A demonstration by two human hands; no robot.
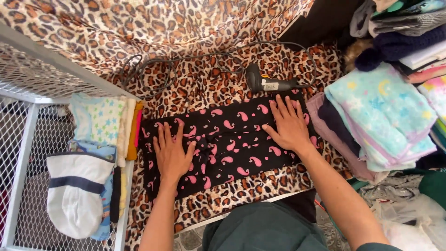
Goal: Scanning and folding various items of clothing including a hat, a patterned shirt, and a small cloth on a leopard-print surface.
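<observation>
1. Head view: a black garment with pink paisley shapes [227, 144] lies flat in a long folded band at the centre of the surface [260, 186], which is draped in a leopard-print cloth.
2. Your left hand [171, 153] rests palm down with fingers spread on the garment's 9 o'clock end. Your right hand [289, 125] presses flat, fingers spread, on its 3 o'clock end. Neither hand pinches anything.
3. The fabric looks thin, soft and light. It will likely sag and slide on the cloth, so take it by the end edges or corners.
4. At 12 o'clock lies a dark handheld tool with a coiled cord [267, 83]. At 3 o'clock sits a pile of folded pastel clothes [381, 116]. At 9 o'clock more folded clothes [97, 121] lie on a white wire rack [28, 139].
</observation>
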